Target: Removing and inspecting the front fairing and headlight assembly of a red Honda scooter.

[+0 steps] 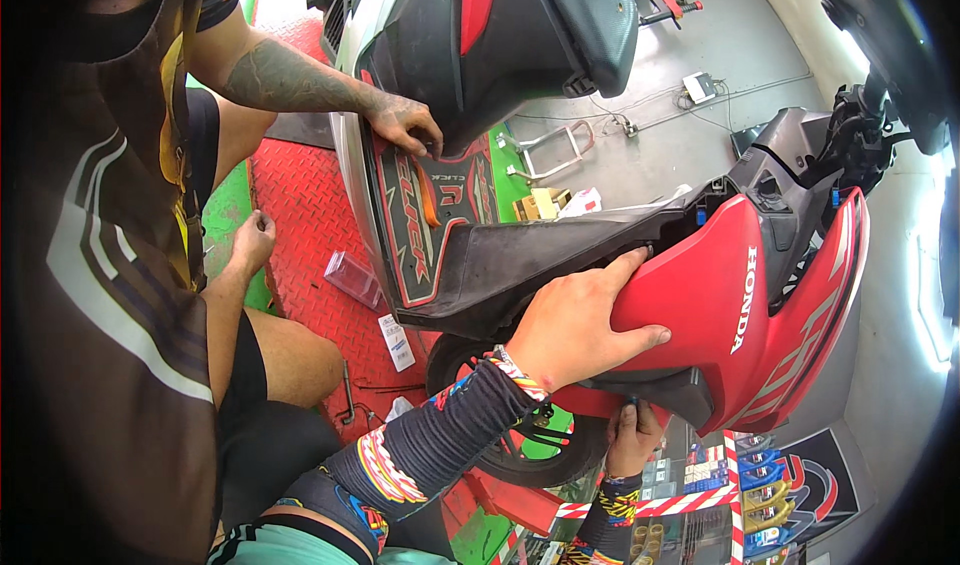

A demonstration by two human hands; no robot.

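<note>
A red plastic front side panel (690, 300) covers the front of a red and black scooter. My left hand (575, 325) grips the panel's rear edge, its thumb stretched over the red face and the forefinger at the seam with the black trim. Its other fingers are mostly hidden. Below, my right hand (632, 443) is closed at the panel's lower edge, beside a dark lower cover (665, 395). Whatever its fingertips pinch is too small to make out. Behind my left wrist, the front wheel (540, 455) is partly hidden.
At left, a co-worker's hand (405, 125) rests by an orange strap (428, 200) on the footboard (410, 235). A clear plastic box (353, 280) and a metal tool (347, 395) lie on the red platform (300, 215). A display case (690, 475) stands at lower right.
</note>
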